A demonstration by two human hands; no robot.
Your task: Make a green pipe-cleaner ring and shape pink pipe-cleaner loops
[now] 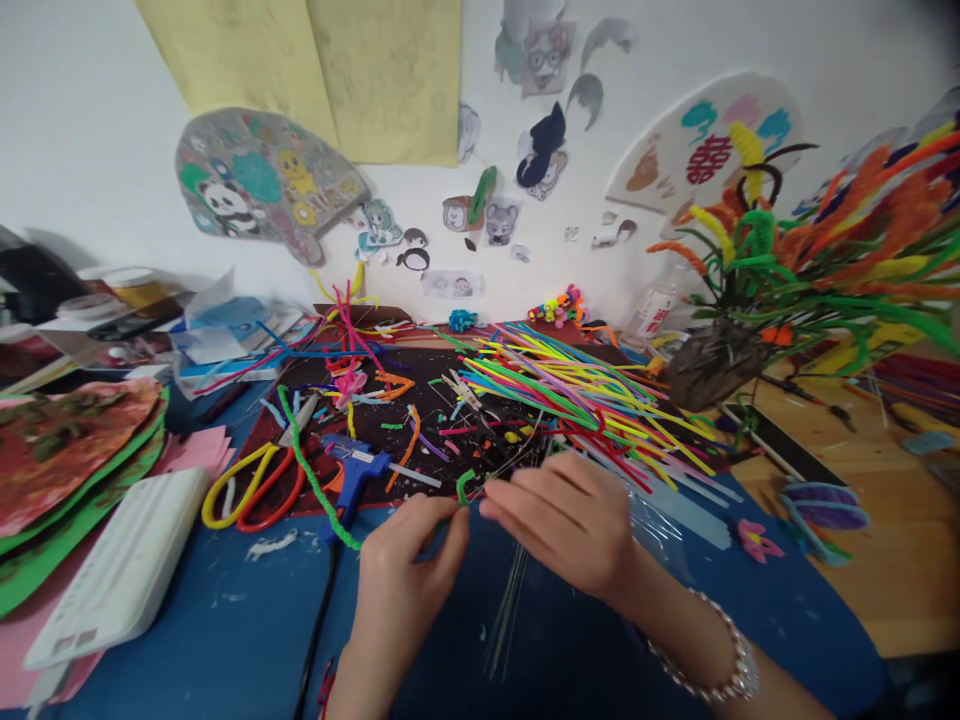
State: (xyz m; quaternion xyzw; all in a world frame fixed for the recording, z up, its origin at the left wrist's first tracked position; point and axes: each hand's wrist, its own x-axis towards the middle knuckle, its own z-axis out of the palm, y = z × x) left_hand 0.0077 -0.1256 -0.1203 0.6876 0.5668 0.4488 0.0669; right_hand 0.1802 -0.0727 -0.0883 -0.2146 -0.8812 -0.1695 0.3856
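My left hand (412, 560) pinches a green pipe cleaner; its short bent tip (465, 487) sticks up above the thumb and forefinger. A long twisted green pipe cleaner (306, 465) runs up and left from behind this hand; whether both are one piece is hidden. Close beside the tip, my right hand (566, 515) has its fingers pressed together, and what they hold, if anything, cannot be made out. Thin wires (506, 610) lie on the blue tabletop between my wrists. Left of my hands are a blue glue gun (360, 470) and red-and-yellow-handled scissors (262, 490).
A pile of colourful pipe cleaners (585, 390) spreads over the dark mat (405, 365). Pliers (487, 430) lie among scraps. At left is a white power strip (124, 560); at right, a vase of pipe-cleaner flowers (705, 365), a phone (784, 445) and a pink flower (759, 541).
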